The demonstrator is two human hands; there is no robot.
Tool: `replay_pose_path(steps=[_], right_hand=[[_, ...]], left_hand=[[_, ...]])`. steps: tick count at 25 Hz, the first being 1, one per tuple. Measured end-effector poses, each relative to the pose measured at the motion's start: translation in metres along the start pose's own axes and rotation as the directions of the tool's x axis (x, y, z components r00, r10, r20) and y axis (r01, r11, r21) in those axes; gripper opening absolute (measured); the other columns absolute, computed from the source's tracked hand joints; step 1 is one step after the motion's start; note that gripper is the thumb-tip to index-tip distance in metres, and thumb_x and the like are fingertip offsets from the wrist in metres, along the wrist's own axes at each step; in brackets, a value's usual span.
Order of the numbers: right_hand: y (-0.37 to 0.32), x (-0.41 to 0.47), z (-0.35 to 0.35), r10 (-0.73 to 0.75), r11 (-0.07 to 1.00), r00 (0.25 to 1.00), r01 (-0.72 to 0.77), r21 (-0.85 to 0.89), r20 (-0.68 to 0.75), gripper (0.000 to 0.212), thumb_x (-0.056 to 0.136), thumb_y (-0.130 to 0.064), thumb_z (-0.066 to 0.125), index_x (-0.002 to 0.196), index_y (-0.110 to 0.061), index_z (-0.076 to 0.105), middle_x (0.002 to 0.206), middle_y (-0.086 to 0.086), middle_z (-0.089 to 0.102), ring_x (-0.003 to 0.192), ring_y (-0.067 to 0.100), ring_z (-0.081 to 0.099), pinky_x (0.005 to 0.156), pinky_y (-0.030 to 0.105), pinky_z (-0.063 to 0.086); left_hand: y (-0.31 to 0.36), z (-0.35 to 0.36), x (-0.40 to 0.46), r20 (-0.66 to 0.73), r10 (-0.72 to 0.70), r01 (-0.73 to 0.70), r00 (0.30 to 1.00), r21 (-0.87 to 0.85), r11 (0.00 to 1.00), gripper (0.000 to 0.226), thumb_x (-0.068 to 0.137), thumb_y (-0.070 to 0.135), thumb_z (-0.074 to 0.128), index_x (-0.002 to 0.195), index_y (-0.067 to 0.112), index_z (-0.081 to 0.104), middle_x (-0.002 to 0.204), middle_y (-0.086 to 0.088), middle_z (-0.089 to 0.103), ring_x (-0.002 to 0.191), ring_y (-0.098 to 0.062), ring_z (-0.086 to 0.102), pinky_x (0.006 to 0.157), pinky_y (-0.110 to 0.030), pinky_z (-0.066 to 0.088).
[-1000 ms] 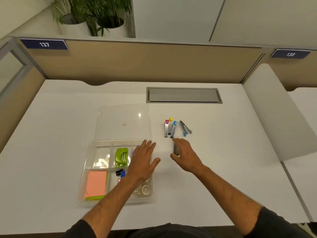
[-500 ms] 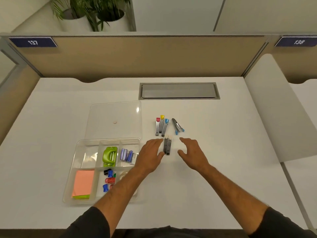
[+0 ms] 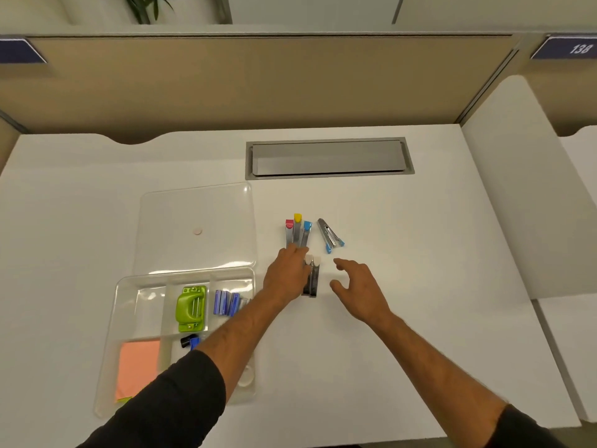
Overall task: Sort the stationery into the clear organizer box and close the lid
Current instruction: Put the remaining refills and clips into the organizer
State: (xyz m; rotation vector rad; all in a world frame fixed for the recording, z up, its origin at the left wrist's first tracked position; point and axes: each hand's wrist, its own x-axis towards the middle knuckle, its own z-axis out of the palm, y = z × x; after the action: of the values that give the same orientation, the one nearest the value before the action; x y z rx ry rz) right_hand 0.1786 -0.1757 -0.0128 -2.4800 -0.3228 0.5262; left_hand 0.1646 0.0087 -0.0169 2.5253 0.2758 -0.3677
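Note:
The clear organizer box [image 3: 129, 286] lies at the left with its lid [image 3: 193, 221] open flat behind it. Inside are a green hole punch [image 3: 190, 307], blue staple boxes [image 3: 226, 302], orange sticky notes [image 3: 137, 367] and binder clips [image 3: 190, 342]. On the desk lie three lead tubes [image 3: 297, 232] with red, yellow and blue caps, a staple remover [image 3: 329, 236], and two dark tubes with white caps [image 3: 312, 279]. My left hand [image 3: 287, 276] lies against the dark tubes, its fingertips at the coloured tubes' near ends. My right hand [image 3: 358, 286] hovers open just right of them.
A grey cable hatch [image 3: 328, 158] is set into the white desk [image 3: 420, 253] behind the items. A beige partition [image 3: 258, 82] bounds the back, and a white divider [image 3: 517, 189] bounds the right side. My left forearm crosses the box's right compartments.
My left hand left the box and moved right and forward to the dark tubes. My right hand released those tubes and drew off to the right, opening.

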Motion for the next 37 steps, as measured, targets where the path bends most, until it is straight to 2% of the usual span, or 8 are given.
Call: replay_pose_path(steps=[6,12,15,18,24,29,32,37], right_hand=[[0.000,0.017,-0.003,0.054,0.999,0.998,-0.054,-0.006,0.013,0.047,0.094,-0.030,0.059,0.139,-0.023,0.048,0.137,-0.003,0.054,0.126,0.015,0.044,0.104,0.027,0.034],[-0.017,0.046,0.003,0.042,0.999,0.995,-0.042,-0.002,0.093,0.048,0.091,-0.028,0.063,0.138,-0.023,0.050,0.135,0.000,0.056,0.124,0.019,0.048,0.105,0.033,0.039],[-0.021,0.056,0.010,0.006,0.996,0.977,0.014,-0.092,0.215,0.049,0.093,-0.028,0.060,0.140,-0.025,0.047,0.138,0.003,0.053,0.127,0.022,0.045,0.105,0.035,0.037],[-0.023,0.059,0.020,0.029,0.992,0.971,0.001,-0.125,0.238,0.039,0.093,-0.022,0.058,0.132,-0.022,0.055,0.129,0.007,0.058,0.117,0.024,0.052,0.099,0.037,0.044],[-0.025,0.045,0.016,0.046,0.996,0.973,-0.028,-0.082,0.227,0.019,0.085,-0.020,0.072,0.100,-0.016,0.062,0.108,0.004,0.061,0.094,0.018,0.055,0.079,0.027,0.045],[-0.026,0.019,0.000,-0.034,0.999,0.976,0.037,-0.008,0.216,0.013,0.083,-0.022,0.073,0.090,-0.021,0.062,0.116,-0.002,0.064,0.101,0.017,0.058,0.090,0.031,0.049],[-0.035,0.002,-0.007,-0.082,0.995,0.983,0.071,0.067,0.165,0.011,0.084,-0.021,0.072,0.090,-0.022,0.062,0.113,-0.006,0.064,0.097,0.014,0.058,0.087,0.028,0.050],[-0.066,-0.026,-0.013,-0.158,0.964,0.985,0.138,0.229,0.071,0.012,0.081,-0.017,0.074,0.086,-0.021,0.064,0.104,-0.007,0.065,0.091,0.011,0.060,0.073,0.017,0.045]], left_hand=[[-0.004,0.002,0.009,-0.022,-0.065,0.062,0.998,-0.132,0.989,0.014,0.094,0.022,0.063,0.107,0.018,0.061,0.113,-0.002,0.058,0.099,-0.017,0.055,0.086,-0.029,0.050],[-0.011,-0.005,-0.011,0.009,-0.094,0.091,0.996,-0.354,0.931,0.016,0.084,0.017,0.075,0.090,0.012,0.061,0.118,0.011,0.049,0.106,-0.003,0.046,0.084,-0.018,0.035],[-0.012,-0.007,-0.020,0.015,-0.134,0.127,0.991,-0.444,0.887,0.016,0.080,0.014,0.078,0.084,0.013,0.062,0.107,0.006,0.062,0.095,-0.012,0.058,0.078,-0.022,0.044],[-0.010,-0.007,-0.029,-0.012,-0.140,0.118,0.990,-0.465,0.877,0.015,0.079,0.014,0.078,0.082,0.015,0.063,0.094,0.001,0.065,0.085,-0.015,0.061,0.073,-0.019,0.048],[-0.013,-0.013,-0.050,-0.073,-0.104,0.056,0.992,-0.486,0.872,0.012,0.078,0.018,0.079,0.082,0.019,0.067,0.102,0.009,0.067,0.093,-0.005,0.062,0.085,-0.024,0.051],[-0.007,-0.025,-0.077,-0.134,-0.098,0.021,0.986,-0.485,0.874,0.012,0.079,0.018,0.078,0.082,0.021,0.066,0.119,0.005,0.067,0.099,-0.012,0.065,0.091,-0.030,0.055],[-0.007,-0.032,-0.101,-0.245,-0.080,-0.041,0.966,-0.451,0.892,0.016,0.080,0.017,0.078,0.083,0.022,0.064,0.127,0.008,0.058,0.102,-0.010,0.062,0.090,-0.025,0.054],[-0.022,-0.054,-0.141,-0.392,-0.088,-0.102,0.916,-0.439,0.893,0.015,0.080,0.013,0.076,0.082,0.020,0.063,0.107,0.010,0.052,0.094,-0.007,0.060,0.082,-0.017,0.049]])
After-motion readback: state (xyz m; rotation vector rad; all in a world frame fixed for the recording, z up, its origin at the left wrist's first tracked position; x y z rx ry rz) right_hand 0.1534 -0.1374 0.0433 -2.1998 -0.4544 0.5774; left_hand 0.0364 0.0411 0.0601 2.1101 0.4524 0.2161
